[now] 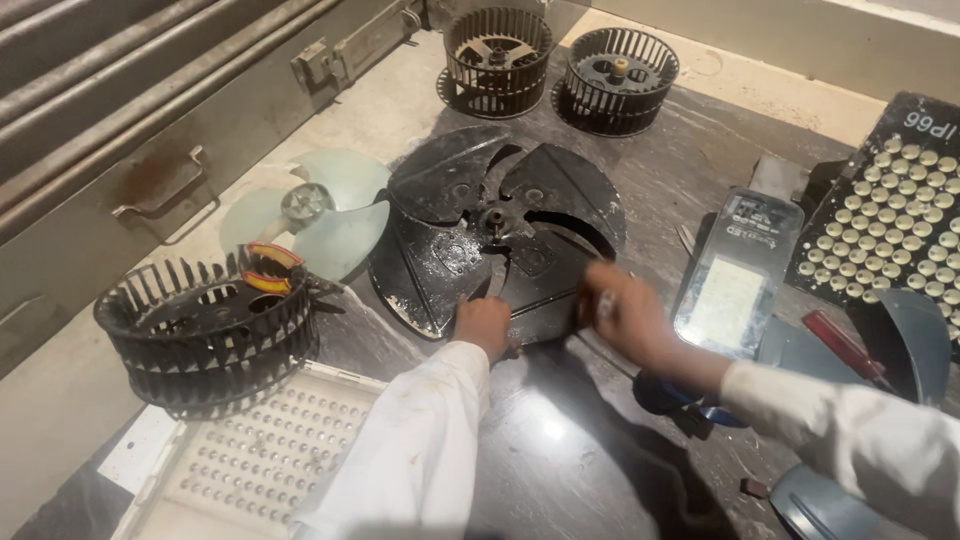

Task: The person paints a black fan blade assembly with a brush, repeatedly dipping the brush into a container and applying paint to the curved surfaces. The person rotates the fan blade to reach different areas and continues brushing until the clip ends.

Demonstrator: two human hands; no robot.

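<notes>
Repair workshop: loose fan blades [497, 230], blower wheels [205, 335], LED panels [905, 215].

You have one view only, from the camera on your head, so no second view shares any of the scene. It looks steeply down and forward over the dark table [560, 440], close enough that your own sleeves enter from the bottom edge. The black fan blade [495, 235] sits near the middle of the picture. Beyond it, toward the top edge, stand two round blower wheels [497, 60]. Left of it runs a grey metal shutter [130, 130], crossing the upper left corner at a slant. Right of it, a studded light panel [895, 215] is cut by the edge.
</notes>
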